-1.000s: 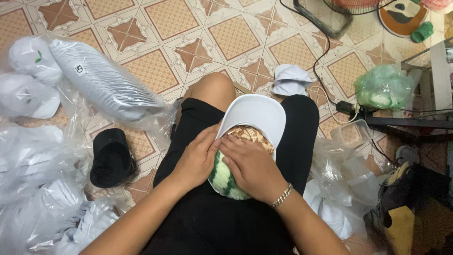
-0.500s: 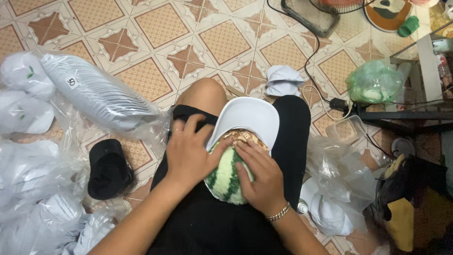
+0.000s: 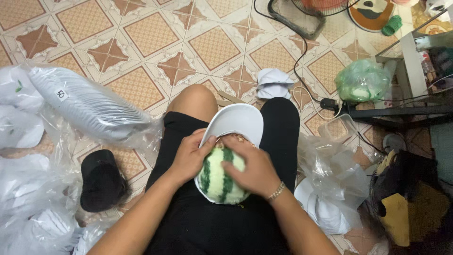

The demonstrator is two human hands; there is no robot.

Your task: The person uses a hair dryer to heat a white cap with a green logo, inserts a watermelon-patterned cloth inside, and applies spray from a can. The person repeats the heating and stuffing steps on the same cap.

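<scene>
Patterned floor tiles (image 3: 141,33) are spreading around me as I am sitting. I am pressing my left hand (image 3: 188,158) and right hand (image 3: 250,167), fingers spread, onto a watermelon-striped cap (image 3: 218,182) with a white brim (image 3: 233,123), lying on my lap. Bagged white brims (image 3: 89,106) are lying left.

Both forearms are brought in from the bottom edge and angled toward each other over the lap. The left hand (image 3: 188,158) is laid palm down, fingers curled at the left flank of what is held, thumb pressed along its upper edge. The right hand (image 3: 250,167) is spread flat across the top — fingers pointed left, knuckles raised. A thin bracelet (image 3: 276,191) is worn at the right wrist. The two hands are set close — fingertips nearly met.
</scene>
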